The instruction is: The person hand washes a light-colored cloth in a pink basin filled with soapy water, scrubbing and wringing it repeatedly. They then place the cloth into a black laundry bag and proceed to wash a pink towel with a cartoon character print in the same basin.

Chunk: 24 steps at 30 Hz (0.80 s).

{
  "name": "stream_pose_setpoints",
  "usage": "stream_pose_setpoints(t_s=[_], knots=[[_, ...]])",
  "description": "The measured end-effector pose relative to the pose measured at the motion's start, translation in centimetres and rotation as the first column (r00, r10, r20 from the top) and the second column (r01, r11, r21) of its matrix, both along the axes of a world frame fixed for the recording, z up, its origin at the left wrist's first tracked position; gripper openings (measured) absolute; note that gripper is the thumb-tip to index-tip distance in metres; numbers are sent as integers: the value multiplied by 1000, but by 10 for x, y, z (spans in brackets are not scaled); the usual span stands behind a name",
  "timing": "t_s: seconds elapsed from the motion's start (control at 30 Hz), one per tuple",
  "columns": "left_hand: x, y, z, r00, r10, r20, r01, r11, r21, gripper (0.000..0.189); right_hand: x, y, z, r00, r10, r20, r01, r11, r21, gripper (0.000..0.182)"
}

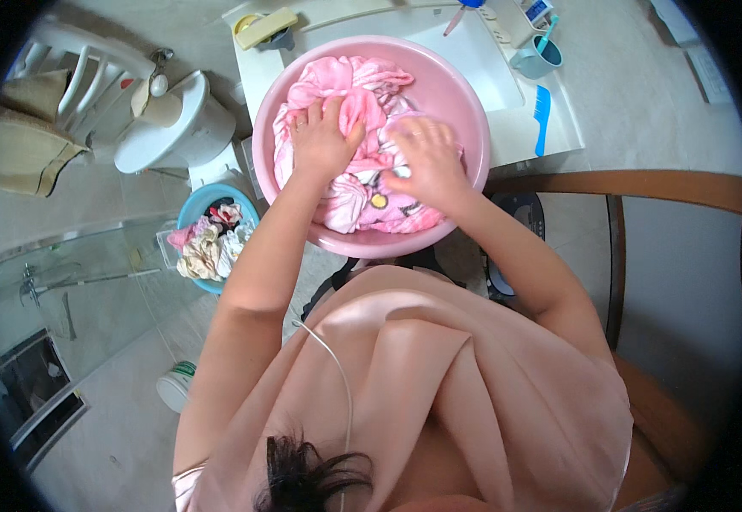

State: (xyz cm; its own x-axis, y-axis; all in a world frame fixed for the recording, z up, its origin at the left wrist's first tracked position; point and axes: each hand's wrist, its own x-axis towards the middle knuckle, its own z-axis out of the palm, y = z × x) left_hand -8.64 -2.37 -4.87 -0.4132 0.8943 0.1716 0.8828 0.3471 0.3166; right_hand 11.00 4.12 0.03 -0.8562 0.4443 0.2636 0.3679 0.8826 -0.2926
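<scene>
A large pink plastic basin (473,121) holds bunched pink and white fabric (371,125) with a printed pattern, including a small yellow spot. On the left part of the heap lies my left hand (323,144), palm down with fingers spread. My right hand (432,160) is over the right part of the fabric, slightly blurred, thumb apart from its curved fingers. Neither hand visibly grips a fold. What lies under both palms is hidden.
The basin sits over a white washbasin counter (512,137) bearing a blue comb (542,121), a cup (537,59) with a toothbrush, and a yellow soap bar (267,29). Left are a toilet (160,150) and a blue basin (189,208) of clothes. A wooden door frame (633,185) stands right.
</scene>
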Motion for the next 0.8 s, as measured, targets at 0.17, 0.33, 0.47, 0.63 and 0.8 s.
stream_pose_setpoints(t_s=[0.17,0.33,0.47,0.63,0.8], knots=[[5,12,-2,993,-5,-121,-3,998,-64,46,-12,18,-82,923,-357,141,374,919,-125,71],[5,25,7,997,31,-75,-47,974,-221,46,-45,32,-82,791,-395,467,514,843,-158,63],[4,31,7,995,93,-21,-95,963,-254,49,-52,45,-73,758,-365,540,523,835,-170,56],[-3,36,5,980,167,111,-137,961,-241,51,-48,73,-100,831,-363,421,523,768,-370,56],[-10,38,4,939,259,226,-200,947,-252,56,-49,66,-83,843,-425,328,530,759,-378,56]])
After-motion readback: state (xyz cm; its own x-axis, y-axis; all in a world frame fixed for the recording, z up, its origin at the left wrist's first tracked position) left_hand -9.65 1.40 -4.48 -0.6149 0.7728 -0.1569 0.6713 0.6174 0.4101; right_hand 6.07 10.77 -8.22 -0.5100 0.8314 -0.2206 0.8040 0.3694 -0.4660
